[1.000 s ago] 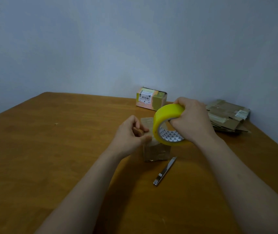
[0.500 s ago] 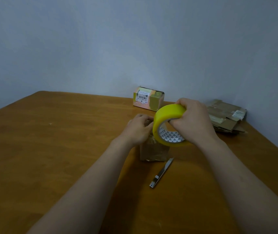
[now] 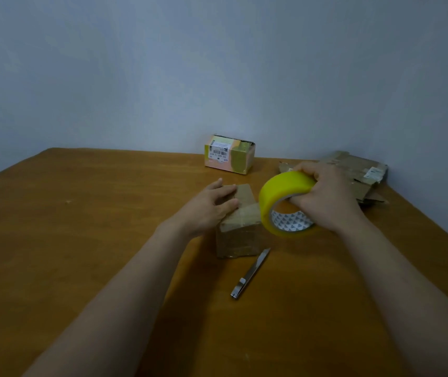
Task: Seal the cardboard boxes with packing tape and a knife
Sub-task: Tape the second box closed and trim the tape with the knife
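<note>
Centre: a small brown cardboard box [image 3: 237, 240] stands on the brown wooden desk [image 3: 81, 240], top flaps folded shut. The left hand [image 3: 209, 206] lies flat on the box top, its fingers [image 3: 225, 190] straight and released, pressing the flaps down. The right hand [image 3: 326, 198] grasps the yellow roll of packing tape [image 3: 280, 191], fingers clenched through its core, the roll held at the box's right edge. The slim silver utility knife [image 3: 250, 273] lies untouched on the desk just in front of the box. Whether a strip already joins roll and box cannot be told.

Judged step: taping the flap seam. To do it well, anchor the free end under the left hand, draw the roll straight along the seam at even tension, smooth the strip flat, then cut with the knife.

Background: 1 labelled multicoloured box [image 3: 229, 153] and a pile of flattened cardboard [image 3: 358, 172] near the wall.
</note>
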